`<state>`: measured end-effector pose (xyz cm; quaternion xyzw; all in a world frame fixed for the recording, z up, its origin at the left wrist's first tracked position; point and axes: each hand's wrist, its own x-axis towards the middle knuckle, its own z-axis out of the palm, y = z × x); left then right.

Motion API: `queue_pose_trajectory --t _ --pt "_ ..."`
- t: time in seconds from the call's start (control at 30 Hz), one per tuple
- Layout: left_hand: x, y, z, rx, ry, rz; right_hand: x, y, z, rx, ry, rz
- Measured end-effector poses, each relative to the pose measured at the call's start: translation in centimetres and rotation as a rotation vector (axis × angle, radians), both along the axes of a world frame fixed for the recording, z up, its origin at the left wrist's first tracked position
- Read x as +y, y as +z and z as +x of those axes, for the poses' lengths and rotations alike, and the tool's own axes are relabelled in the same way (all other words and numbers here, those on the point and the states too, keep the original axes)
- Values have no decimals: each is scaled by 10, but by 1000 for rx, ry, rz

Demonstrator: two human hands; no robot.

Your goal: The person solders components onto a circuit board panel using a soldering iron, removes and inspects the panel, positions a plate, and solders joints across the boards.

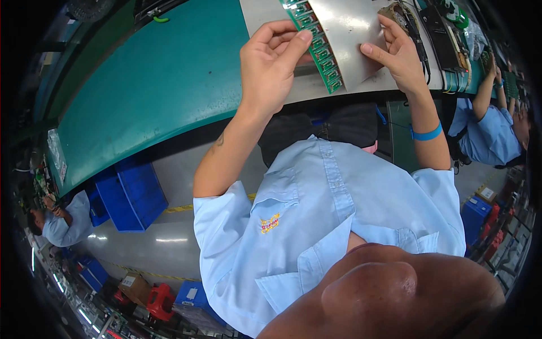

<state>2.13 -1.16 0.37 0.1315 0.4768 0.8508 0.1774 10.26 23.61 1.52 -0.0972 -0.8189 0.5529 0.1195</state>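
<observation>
A long green circuit board panel (324, 55) with a row of small repeated units lies along the left edge of a shiny grey metal sheet (351, 39). My left hand (271, 62) is closed on the panel's left edge, thumb on top and fingers curled at its side. At the sheet's right edge is my right hand (400, 59), its thumb on the face and its fingers behind the edge. Both things are held above the pale part of the bench. Whether the panel is joined to the sheet or only beside it, I cannot tell.
A green mat (169, 73) covers the bench to the left. Cables and a black device (442, 39) stand at the right. One co-worker (488, 127) sits at the far right, another (68, 220) at the far left. Blue bins (132, 195) stand on the floor.
</observation>
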Motion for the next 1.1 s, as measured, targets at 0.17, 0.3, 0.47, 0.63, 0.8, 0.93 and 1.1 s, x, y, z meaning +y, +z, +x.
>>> queue_pose_trajectory --t 0.17,0.3,0.47,0.63,0.8,0.93,1.1 --pt "9 1 2 38 -39 0 12 -8 3 5 -14 -102" --pt "15 14 1 -10 -72 -218 27 -17 -3 -89 -30 -269" --pt "22 18 -2 47 -47 -170 40 -16 -2 -229 -57 -343" --pt "25 21 -2 45 -86 -131 49 -24 0 -196 -78 -373" --pt "25 25 3 115 -73 -181 51 -34 4 56 81 -307" --pt "30 23 7 323 -25 -383 42 -31 14 141 91 -214" --pt "25 21 12 471 8 -499 39 -24 28 149 122 -40"
